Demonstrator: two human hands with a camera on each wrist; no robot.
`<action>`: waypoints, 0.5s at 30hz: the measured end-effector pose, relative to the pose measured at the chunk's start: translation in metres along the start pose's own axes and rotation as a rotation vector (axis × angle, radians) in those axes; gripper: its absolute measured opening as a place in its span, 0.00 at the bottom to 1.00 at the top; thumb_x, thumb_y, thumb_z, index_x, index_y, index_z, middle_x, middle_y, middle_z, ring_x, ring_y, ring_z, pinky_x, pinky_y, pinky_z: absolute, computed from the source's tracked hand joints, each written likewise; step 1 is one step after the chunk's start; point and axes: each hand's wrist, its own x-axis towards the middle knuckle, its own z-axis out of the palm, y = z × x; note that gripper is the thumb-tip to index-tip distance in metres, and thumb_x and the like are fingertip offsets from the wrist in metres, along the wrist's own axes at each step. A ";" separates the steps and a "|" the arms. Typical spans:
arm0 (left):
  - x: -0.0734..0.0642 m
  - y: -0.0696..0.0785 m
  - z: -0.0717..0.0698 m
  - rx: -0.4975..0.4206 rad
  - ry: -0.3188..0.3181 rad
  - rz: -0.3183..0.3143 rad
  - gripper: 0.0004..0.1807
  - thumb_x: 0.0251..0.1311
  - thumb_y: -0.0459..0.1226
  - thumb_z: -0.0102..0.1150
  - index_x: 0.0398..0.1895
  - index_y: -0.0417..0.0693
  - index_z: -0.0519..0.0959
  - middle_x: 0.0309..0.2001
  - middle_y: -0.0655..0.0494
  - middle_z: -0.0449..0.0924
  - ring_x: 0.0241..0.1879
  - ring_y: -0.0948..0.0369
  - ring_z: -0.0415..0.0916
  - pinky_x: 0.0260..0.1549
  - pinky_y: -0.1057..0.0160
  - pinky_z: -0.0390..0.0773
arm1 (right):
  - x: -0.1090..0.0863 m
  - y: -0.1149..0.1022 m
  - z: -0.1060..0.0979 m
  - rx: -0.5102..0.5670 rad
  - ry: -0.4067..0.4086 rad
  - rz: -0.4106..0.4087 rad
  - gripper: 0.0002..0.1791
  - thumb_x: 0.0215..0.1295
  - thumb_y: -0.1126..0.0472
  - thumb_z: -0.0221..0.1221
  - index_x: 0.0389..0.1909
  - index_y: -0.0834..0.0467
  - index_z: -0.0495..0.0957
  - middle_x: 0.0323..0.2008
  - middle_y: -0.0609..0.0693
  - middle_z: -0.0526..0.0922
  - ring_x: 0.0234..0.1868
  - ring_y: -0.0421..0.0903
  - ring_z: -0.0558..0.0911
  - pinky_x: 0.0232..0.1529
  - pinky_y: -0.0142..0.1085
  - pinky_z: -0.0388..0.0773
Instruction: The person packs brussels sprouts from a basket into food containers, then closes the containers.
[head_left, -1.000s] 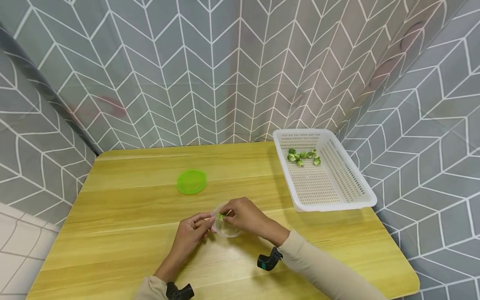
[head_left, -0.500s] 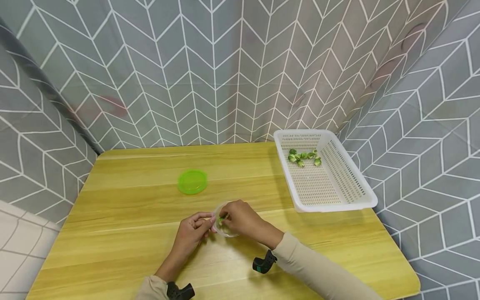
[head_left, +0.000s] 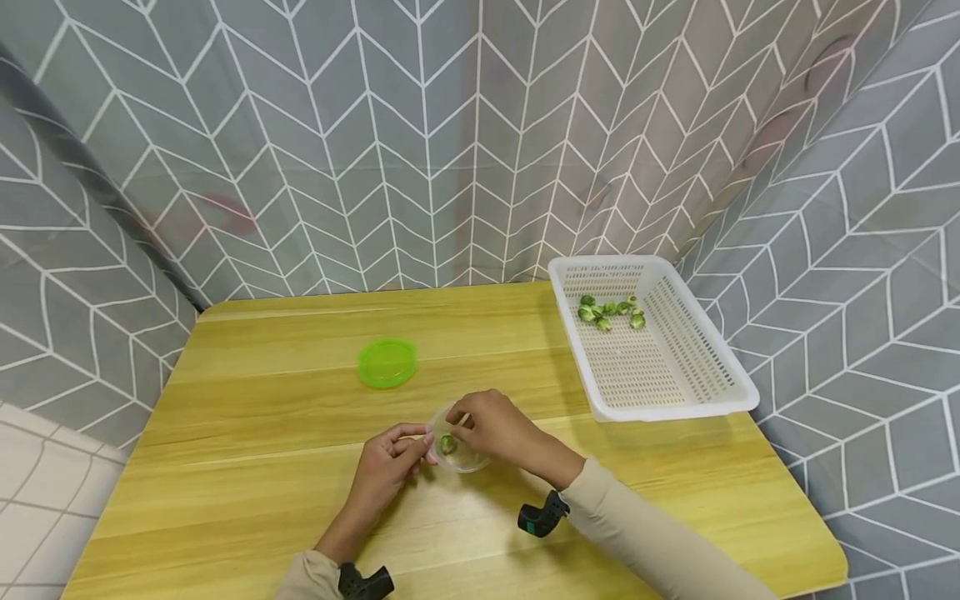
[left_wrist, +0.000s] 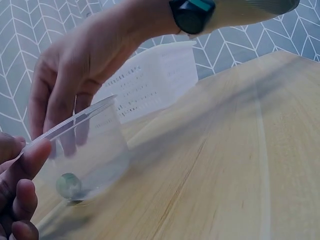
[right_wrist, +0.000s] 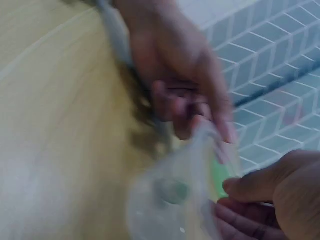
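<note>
My left hand pinches the rim of a small clear round plastic container, which tilts in the left wrist view. One Brussels sprout lies at the bottom inside it; through the clear wall the sprout shows below the fingertips of my right hand. In the head view my right hand is over the container's mouth, fingers bent downward and apart from the sprout. The right wrist view is blurred, with the container between both hands.
A green round lid lies on the wooden table behind the container. At the right stands a white perforated basket with several Brussels sprouts near its far left side. A patterned curtain hangs behind the table.
My right hand held the sprout inside the container earlier; now it has let go and lifted slightly, leaving the sprout at the bottom. My left hand keeps its grip on the rim.
</note>
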 end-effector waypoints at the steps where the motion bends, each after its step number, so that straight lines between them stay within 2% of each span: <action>1: 0.000 0.000 0.000 0.002 0.004 -0.006 0.19 0.65 0.41 0.67 0.51 0.34 0.80 0.26 0.46 0.85 0.19 0.64 0.69 0.17 0.71 0.65 | -0.001 0.001 -0.004 0.024 0.008 -0.003 0.08 0.66 0.65 0.67 0.45 0.60 0.87 0.43 0.51 0.88 0.36 0.38 0.86 0.34 0.26 0.80; 4: 0.000 0.000 0.001 0.013 0.019 -0.015 0.20 0.64 0.42 0.68 0.51 0.36 0.80 0.26 0.45 0.86 0.18 0.64 0.68 0.15 0.72 0.62 | -0.002 0.005 -0.019 0.093 0.046 0.007 0.09 0.67 0.63 0.66 0.46 0.59 0.87 0.41 0.48 0.89 0.38 0.40 0.86 0.37 0.30 0.81; 9: 0.000 0.001 0.001 0.027 0.028 -0.017 0.20 0.64 0.43 0.68 0.51 0.37 0.81 0.27 0.41 0.85 0.17 0.65 0.67 0.13 0.72 0.60 | -0.006 0.018 -0.045 0.193 0.150 0.068 0.08 0.67 0.61 0.66 0.45 0.55 0.87 0.39 0.45 0.89 0.39 0.42 0.86 0.39 0.34 0.82; 15: 0.000 0.001 0.002 0.037 0.031 -0.013 0.19 0.64 0.43 0.68 0.51 0.37 0.81 0.27 0.41 0.85 0.16 0.65 0.67 0.12 0.72 0.60 | -0.013 0.034 -0.087 0.232 0.243 0.175 0.10 0.69 0.58 0.65 0.48 0.51 0.86 0.42 0.46 0.88 0.43 0.45 0.86 0.42 0.38 0.83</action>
